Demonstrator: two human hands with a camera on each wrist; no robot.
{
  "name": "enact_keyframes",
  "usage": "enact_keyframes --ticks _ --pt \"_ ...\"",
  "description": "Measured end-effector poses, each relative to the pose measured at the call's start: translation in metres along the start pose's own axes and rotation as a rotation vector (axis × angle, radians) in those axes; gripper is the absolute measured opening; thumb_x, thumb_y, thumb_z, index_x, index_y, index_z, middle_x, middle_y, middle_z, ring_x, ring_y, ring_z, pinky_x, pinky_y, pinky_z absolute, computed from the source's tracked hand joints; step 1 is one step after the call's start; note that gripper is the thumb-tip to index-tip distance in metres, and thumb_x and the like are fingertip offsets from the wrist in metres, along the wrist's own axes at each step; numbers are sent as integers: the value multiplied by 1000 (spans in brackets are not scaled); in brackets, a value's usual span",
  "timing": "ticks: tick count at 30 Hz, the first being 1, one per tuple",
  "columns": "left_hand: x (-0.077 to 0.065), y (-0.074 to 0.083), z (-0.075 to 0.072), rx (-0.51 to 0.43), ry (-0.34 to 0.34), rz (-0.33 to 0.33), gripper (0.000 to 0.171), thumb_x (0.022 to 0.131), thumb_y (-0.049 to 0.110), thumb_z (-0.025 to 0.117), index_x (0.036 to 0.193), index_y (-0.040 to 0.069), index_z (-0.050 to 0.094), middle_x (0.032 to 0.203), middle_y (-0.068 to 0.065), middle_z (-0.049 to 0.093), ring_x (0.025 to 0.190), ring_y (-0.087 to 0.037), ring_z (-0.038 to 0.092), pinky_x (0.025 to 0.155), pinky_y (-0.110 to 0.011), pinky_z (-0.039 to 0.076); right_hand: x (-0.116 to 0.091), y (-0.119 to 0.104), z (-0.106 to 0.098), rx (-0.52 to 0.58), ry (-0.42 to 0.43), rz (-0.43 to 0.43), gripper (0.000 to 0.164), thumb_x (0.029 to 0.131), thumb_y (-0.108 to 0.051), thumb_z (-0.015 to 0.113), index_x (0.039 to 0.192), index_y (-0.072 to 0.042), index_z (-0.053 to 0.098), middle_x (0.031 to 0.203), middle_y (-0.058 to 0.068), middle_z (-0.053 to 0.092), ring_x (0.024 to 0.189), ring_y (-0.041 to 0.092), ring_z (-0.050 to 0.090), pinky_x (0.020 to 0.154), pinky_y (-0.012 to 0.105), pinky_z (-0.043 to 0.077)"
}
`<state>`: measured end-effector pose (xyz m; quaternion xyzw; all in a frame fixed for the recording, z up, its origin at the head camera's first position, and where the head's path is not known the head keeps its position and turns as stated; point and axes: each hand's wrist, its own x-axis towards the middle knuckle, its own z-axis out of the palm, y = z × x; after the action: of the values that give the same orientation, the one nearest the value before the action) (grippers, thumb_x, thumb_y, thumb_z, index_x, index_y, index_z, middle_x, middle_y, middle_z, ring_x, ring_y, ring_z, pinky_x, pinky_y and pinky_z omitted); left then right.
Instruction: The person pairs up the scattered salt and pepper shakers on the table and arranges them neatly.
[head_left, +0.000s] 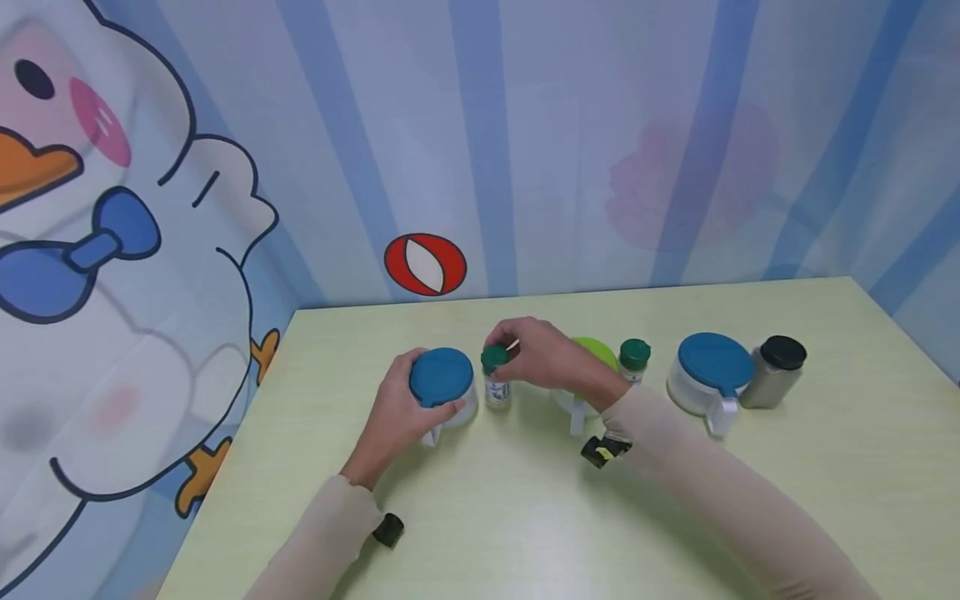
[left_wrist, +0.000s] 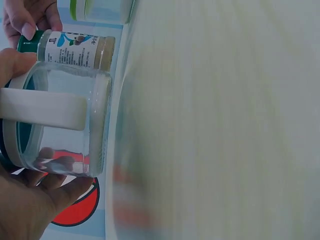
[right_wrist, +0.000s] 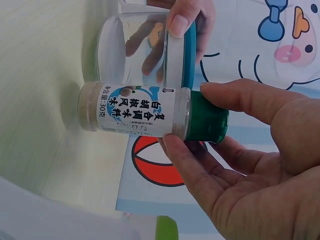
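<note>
My left hand grips a clear seasoning jar with a blue lid and a white handle, its thumb and fingers on opposite sides. In the left wrist view, the glass body of that jar looks see-through. Just to its right, my right hand pinches a small spice bottle near its green cap. A white label with dark print covers most of this spice bottle, seen in the right wrist view. Jar and bottle stand upright side by side, very close together.
Partly behind my right forearm are a green-lidded jar and another green-capped bottle. Farther right stand a second blue-lidded jar and a black-capped shaker. The pale table meets a printed backdrop at its far edge.
</note>
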<state>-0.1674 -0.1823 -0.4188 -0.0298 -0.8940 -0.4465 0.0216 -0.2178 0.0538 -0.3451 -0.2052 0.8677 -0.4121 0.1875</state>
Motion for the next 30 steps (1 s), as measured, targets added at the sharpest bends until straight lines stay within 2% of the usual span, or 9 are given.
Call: enact_keyframes --ticks 15,30 --pt "-3 -1 8 -5 4 38 90 80 32 87 150 10 35 148 -11 44 137 -37 42 102 -59 49 -3 0 9 -29 4 -19 32 87 -10 79 117 -10 68 113 6 66 105 25 65 86 32 59" --pt "-4 3 10 11 -17 -11 91 81 32 86 151 9 32 151 -12 41 139 -38 40 103 -59 49 -1 2 13 -38 6 3 34 87 -9 80 118 -9 67 115 6 66 105 25 64 88 32 59"
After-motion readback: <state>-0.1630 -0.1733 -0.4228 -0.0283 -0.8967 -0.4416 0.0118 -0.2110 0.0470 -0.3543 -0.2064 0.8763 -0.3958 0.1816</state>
